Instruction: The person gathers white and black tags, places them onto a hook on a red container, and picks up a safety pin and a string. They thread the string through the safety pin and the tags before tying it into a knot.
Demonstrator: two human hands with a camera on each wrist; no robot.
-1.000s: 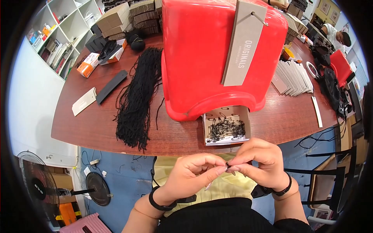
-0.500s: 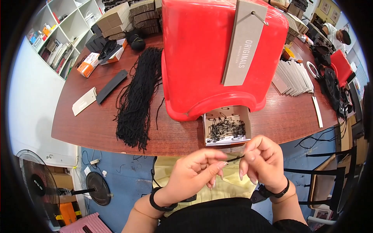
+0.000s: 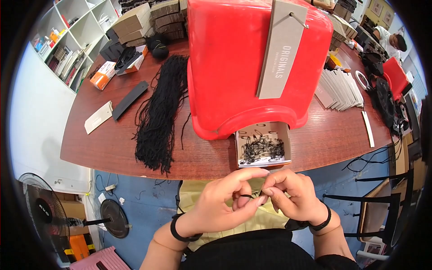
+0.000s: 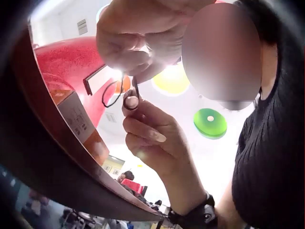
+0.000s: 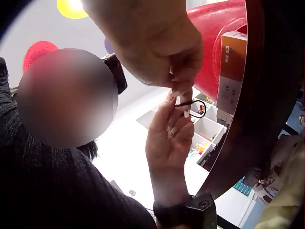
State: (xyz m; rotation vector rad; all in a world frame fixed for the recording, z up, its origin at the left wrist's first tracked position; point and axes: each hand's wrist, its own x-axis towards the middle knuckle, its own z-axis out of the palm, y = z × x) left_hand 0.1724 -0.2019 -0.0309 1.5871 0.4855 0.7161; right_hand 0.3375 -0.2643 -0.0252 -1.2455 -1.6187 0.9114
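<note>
Both hands meet below the table's front edge. The left hand (image 3: 225, 195) pinches a thin black cord (image 3: 246, 195), which bends round near its fingers. Fingertips of the right hand (image 3: 294, 193) pinch the cord close beside the left thumb. In the left wrist view a loop of the cord (image 4: 106, 101) hangs beside the right hand (image 4: 157, 133). The right wrist view shows the loop (image 5: 205, 109) by the left hand (image 5: 169, 138). Just beyond the hands, a small box (image 3: 288, 155) holds many black safety pins (image 3: 263, 148).
A red stool (image 3: 243, 67) stands over the box, a grey tag (image 3: 279, 54) on its side. Black cords (image 3: 157, 117) lie left of it, near a black tag (image 3: 130, 100) and a beige tag (image 3: 99, 118). Stacked tags (image 3: 339, 90) lie right.
The hands drew slightly apart, with the black cord stretched between them, then came back together. The cord now curves in a loop at the left fingers.
</note>
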